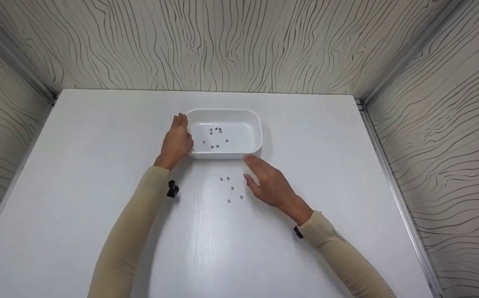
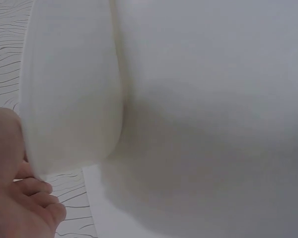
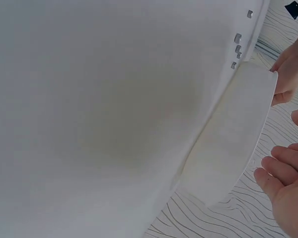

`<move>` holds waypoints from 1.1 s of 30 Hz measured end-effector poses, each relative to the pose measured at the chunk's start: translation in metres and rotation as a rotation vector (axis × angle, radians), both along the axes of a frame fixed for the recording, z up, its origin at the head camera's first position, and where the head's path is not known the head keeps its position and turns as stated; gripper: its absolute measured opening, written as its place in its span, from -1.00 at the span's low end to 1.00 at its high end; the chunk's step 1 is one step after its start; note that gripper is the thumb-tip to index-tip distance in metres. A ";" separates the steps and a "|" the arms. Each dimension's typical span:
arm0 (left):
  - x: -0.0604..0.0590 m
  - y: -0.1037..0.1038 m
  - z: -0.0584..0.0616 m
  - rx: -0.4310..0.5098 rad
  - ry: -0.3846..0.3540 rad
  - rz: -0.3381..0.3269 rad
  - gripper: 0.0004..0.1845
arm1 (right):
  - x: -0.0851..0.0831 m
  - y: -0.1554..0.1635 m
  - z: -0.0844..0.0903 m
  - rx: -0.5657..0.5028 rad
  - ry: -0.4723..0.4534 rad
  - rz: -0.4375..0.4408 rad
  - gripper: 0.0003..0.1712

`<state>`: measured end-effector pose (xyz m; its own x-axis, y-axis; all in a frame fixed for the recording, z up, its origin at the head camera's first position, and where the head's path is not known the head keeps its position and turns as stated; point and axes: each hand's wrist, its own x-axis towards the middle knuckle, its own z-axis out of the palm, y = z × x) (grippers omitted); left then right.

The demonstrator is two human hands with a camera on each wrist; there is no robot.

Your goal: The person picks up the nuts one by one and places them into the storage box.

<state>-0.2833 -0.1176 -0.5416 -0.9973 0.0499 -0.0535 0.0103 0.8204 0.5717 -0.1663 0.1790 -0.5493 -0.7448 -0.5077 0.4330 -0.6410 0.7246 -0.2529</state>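
A white rectangular tray (image 1: 226, 155) stands near the back of the table with several small metal nuts (image 1: 217, 146) scattered inside. My left hand (image 1: 176, 140) holds its left side, thumb at the rim and fingers along the outer wall. In the left wrist view, the left hand (image 2: 25, 198) shows at the tray's rim (image 2: 27, 89). My right hand (image 1: 270, 184) is by the tray's front right corner, fingers extended and thumb apart, holding nothing. Several more nuts (image 1: 232, 188) lie on the table in front of the tray, left of the right thumb.
The white table (image 1: 326, 165) has patterned panels (image 1: 222, 45) behind it and at both sides. Metal rails (image 1: 400, 198) run along the side edges. A small black device (image 1: 173, 189) is on the left wrist, another (image 1: 298, 232) on the right.
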 end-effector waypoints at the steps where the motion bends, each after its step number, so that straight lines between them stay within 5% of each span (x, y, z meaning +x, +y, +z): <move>1: 0.000 0.000 0.000 -0.002 0.004 -0.002 -0.33 | 0.001 0.001 -0.001 0.012 0.000 0.010 -0.39; 10: 0.001 -0.001 -0.005 -0.007 0.021 -0.002 -0.33 | 0.011 -0.001 -0.012 0.123 -0.026 0.096 -0.42; 24: 0.000 0.004 0.000 -0.086 0.062 0.004 -0.35 | 0.017 0.005 -0.011 0.408 0.085 0.436 -0.68; 33: 0.000 0.005 -0.002 -0.095 0.043 0.016 -0.33 | 0.019 0.007 -0.010 0.678 0.185 0.484 -0.49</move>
<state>-0.2830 -0.1123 -0.5437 -0.9994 0.0310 -0.0146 0.0199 0.8713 0.4904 -0.1474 0.1863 -0.5593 -0.3260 -0.9453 0.0142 -0.9074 0.3171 0.2758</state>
